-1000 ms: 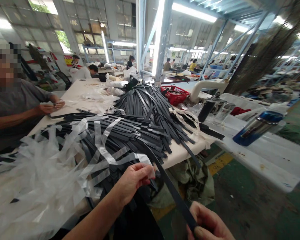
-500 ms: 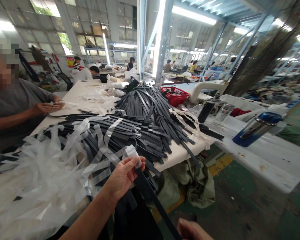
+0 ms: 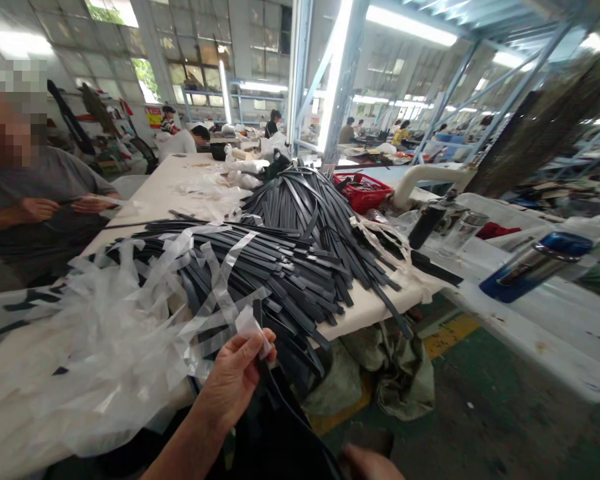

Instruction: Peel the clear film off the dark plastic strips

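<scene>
My left hand (image 3: 240, 370) is closed, its thumb and fingers pinching a translucent white strip (image 3: 250, 325) together with the end of a black strip that hangs down toward my lap. At the bottom edge, my right hand (image 3: 370, 463) is partly cut off and blurred; its fingers are hidden. Behind my left hand lies a layered heap of black strips (image 3: 260, 257) on the table, with a second pile of black strips (image 3: 305, 200) fanned out beyond it. A tangle of translucent peeled strips (image 3: 115, 333) covers the table to the left.
A person in a grey shirt (image 3: 55, 180) sits at the left, both hands on a thin strip. A red basket (image 3: 363, 192) stands behind the piles. A blue bottle (image 3: 535, 267) stands on the white side table (image 3: 545, 347) at right. Green cloth (image 3: 405, 373) lies below the table edge.
The view has shifted slightly. My left hand has moved a little left and down with the strips. My right hand sits lower in the frame. The other person's hands have moved apart.
</scene>
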Action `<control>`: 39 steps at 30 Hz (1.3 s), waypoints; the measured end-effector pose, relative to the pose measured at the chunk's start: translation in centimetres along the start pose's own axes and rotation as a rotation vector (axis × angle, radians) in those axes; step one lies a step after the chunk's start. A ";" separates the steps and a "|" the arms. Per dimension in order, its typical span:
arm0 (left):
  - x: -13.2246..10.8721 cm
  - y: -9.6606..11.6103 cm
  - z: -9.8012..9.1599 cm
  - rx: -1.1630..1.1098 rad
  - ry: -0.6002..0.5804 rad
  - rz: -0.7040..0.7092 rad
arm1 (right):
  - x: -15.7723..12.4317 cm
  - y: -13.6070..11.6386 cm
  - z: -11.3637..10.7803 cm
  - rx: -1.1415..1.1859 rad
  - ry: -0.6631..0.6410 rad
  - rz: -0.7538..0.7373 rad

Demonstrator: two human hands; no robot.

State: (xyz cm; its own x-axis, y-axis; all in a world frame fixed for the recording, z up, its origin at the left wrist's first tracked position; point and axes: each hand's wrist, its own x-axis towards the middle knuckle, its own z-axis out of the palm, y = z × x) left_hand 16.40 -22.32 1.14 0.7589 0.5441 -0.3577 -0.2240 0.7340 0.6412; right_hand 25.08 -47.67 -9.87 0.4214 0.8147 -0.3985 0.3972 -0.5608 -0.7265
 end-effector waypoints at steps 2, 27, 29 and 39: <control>-0.7 -0.3 -0.1 -0.021 0.001 -0.009 | 0.2 -2.6 -0.4 0.013 -0.016 -0.115; -0.4 2.9 -2.3 -0.113 0.076 0.093 | 4.7 -13.1 -1.4 0.184 0.320 -0.458; -0.9 2.0 -2.5 -0.063 0.053 0.085 | 5.0 -13.2 -1.0 0.226 0.291 -0.422; -1.0 0.7 -3.5 0.090 0.086 0.085 | 4.0 -8.4 1.3 0.390 -0.073 -0.388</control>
State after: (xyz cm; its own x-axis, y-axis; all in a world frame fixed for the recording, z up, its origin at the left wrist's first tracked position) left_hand 13.38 -20.93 -0.40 0.6833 0.6385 -0.3540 -0.2265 0.6464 0.7286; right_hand 22.36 -39.54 -6.08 0.2415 0.9664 -0.0880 0.1750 -0.1326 -0.9756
